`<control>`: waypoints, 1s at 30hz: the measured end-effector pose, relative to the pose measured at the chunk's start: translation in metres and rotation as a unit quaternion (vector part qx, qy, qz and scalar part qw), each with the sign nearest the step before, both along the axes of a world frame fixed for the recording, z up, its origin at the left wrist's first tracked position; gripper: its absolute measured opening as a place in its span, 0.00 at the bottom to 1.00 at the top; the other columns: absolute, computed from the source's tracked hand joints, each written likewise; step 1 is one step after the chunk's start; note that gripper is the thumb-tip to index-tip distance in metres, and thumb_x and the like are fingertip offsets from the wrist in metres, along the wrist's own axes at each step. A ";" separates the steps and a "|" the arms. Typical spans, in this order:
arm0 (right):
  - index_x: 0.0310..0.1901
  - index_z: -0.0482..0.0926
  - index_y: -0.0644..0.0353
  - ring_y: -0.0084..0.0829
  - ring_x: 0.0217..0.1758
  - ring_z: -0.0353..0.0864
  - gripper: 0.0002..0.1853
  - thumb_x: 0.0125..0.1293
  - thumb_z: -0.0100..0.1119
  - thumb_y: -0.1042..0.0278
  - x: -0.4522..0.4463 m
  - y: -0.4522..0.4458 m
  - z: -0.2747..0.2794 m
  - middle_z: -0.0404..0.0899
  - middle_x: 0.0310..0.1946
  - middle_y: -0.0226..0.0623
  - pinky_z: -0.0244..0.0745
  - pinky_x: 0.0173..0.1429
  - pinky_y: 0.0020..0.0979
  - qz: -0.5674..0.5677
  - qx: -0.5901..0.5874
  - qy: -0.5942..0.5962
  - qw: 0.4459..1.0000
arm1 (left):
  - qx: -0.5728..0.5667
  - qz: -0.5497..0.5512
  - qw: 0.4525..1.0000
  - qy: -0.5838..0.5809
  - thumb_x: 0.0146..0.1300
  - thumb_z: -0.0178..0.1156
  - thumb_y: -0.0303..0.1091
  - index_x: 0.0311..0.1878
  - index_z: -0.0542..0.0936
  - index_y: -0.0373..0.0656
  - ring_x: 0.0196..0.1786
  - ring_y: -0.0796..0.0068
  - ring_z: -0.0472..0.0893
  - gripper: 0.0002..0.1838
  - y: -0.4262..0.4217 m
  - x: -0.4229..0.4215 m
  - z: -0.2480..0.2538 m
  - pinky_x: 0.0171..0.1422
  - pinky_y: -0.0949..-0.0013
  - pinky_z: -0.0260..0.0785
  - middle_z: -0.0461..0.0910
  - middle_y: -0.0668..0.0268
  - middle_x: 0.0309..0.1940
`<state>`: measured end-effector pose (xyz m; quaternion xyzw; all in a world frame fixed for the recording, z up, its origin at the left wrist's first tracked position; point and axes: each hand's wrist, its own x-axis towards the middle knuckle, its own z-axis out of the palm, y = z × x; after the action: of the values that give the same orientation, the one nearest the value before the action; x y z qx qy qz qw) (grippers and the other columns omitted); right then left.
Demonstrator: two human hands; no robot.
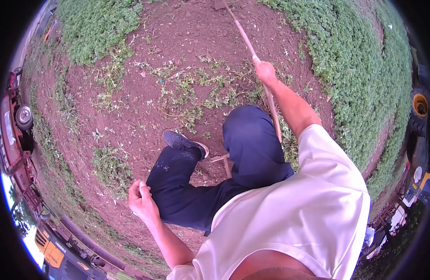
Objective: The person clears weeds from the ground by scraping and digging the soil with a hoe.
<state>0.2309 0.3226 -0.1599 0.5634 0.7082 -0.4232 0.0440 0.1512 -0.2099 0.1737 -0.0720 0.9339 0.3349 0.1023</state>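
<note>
My right hand [265, 72] is closed around the wooden handle of a hoe [243, 35]. The handle slants from the top of the view down past my bent right knee. Its dark blade [219, 4] lies on the soil at the top edge, partly cut off. My left hand [142, 200] hangs beside my left knee, its fingers curled in and the thumb alongside; nothing shows in it. Pulled weeds [191, 93] lie scattered on the brown soil in front of me.
Dense green plants grow at the right [350, 70] and upper left [96, 28]. A small wooden frame [226, 161] lies between my legs. A red vehicle [12, 135] stands at the left, a yellow-and-grey machine [54, 252] lower left, and another with a large wheel [419, 106] at the right.
</note>
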 end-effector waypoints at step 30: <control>0.41 0.84 0.71 0.52 0.42 0.85 0.35 0.74 0.51 0.37 0.091 -0.109 0.118 0.86 0.33 0.53 0.77 0.50 0.43 0.183 -0.182 0.099 0.961 | 0.143 0.020 0.988 0.050 0.71 0.65 0.38 0.50 0.84 0.35 0.36 0.82 0.80 0.15 -0.044 0.026 0.009 0.41 0.75 0.72 0.83 0.68 0.34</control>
<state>0.3220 0.2141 -0.0420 0.3624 0.7109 -0.5832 0.1519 0.1775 -0.2537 0.1828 -0.0585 0.8789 0.4699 0.0579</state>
